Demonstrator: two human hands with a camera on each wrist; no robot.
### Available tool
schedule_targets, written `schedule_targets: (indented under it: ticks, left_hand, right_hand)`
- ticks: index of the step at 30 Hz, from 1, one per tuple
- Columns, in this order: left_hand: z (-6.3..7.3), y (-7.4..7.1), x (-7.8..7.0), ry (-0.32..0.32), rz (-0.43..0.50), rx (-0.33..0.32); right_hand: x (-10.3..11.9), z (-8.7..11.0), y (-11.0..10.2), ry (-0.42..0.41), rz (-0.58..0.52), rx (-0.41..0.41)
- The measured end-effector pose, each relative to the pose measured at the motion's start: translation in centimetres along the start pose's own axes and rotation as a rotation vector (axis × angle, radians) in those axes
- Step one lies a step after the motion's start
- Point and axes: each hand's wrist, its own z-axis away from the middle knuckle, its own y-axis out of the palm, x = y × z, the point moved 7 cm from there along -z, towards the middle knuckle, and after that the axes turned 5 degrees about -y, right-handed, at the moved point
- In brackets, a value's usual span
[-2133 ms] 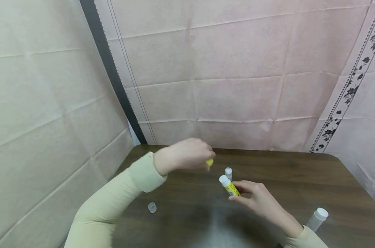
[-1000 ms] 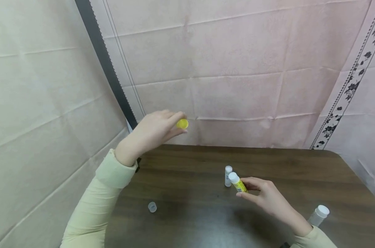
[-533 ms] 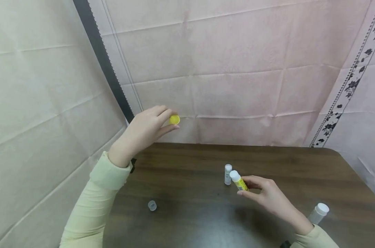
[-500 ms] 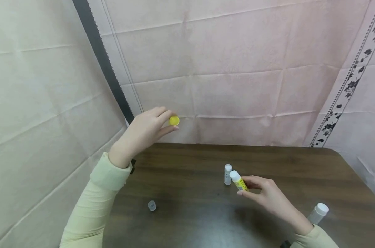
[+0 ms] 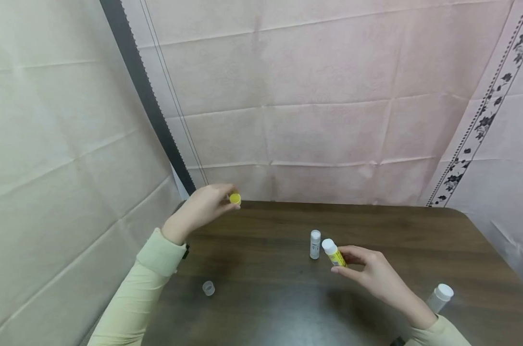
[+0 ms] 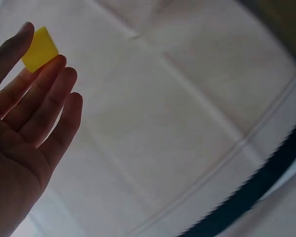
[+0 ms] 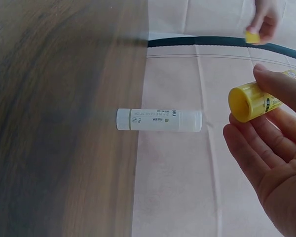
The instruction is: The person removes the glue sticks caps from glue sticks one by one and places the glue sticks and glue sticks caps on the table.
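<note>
My left hand (image 5: 203,207), raised over the far left of the table, pinches a small yellow cap (image 5: 235,199) between thumb and fingertips. The left wrist view shows the yellow cap (image 6: 40,50) from the side, with the other fingers loosely bent. Above the table at right of centre, my right hand (image 5: 369,274) grips a yellow glue stick (image 5: 336,257), tilted, its white end up and to the left. Its hollow yellow end (image 7: 241,104) faces the right wrist camera. Just beyond it a white glue stick (image 5: 315,245) stands upright on the table.
A small clear cap (image 5: 208,288) lies on the dark wooden table (image 5: 261,307) at the left. Near the right forearm stands a translucent container with a white top (image 5: 440,297). Pale cloth (image 5: 322,120) hangs behind the table and along its left side.
My left hand has swung left and up from the middle with the yellow cap, then sunk lower in the last half second. My right hand has shifted slightly right, still gripping the yellow glue stick.
</note>
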Motion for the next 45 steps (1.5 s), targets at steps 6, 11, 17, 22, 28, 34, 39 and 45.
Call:
schedule_targets:
  ticks: [6, 11, 17, 22, 28, 34, 39, 45]
  left_hand:
    - [1.6, 4.6, 3.7, -0.117, 0.045, 0.138]
    - [4.5, 7.9, 6.1, -0.204, 0.114, 0.259]
    - [8.8, 9.7, 8.9, -0.285, 0.236, 0.322]
    - [11.7, 11.3, 10.5, -0.350, 0.277, 0.342]
    - [13.7, 12.8, 10.6, -0.361, 0.283, 0.369]
    - [14.6, 13.5, 10.7, -0.404, 0.282, 0.368]
    - [14.6, 13.4, 10.6, -0.426, 0.279, 0.362]
    - [14.6, 13.4, 10.5, -0.458, 0.272, 0.361]
  right_hand:
    - [0.1, 0.3, -0.2, -0.026, 0.010, -0.040]
    - [0.0, 0.4, -0.3, -0.026, 0.014, -0.062]
    - [0.1, 0.4, -0.2, -0.028, -0.010, -0.045]
    - [0.1, 0.5, -0.2, -0.031, -0.027, -0.041]
    - [0.1, 0.7, -0.1, 0.005, -0.036, -0.040]
    - [0.0, 0.8, -0.2, 0.021, -0.031, -0.034]
    - [0.1, 0.8, -1.0, 0.012, 0.014, -0.062]
    - [-0.3, 1.1, -2.5, 0.024, 0.074, -0.143]
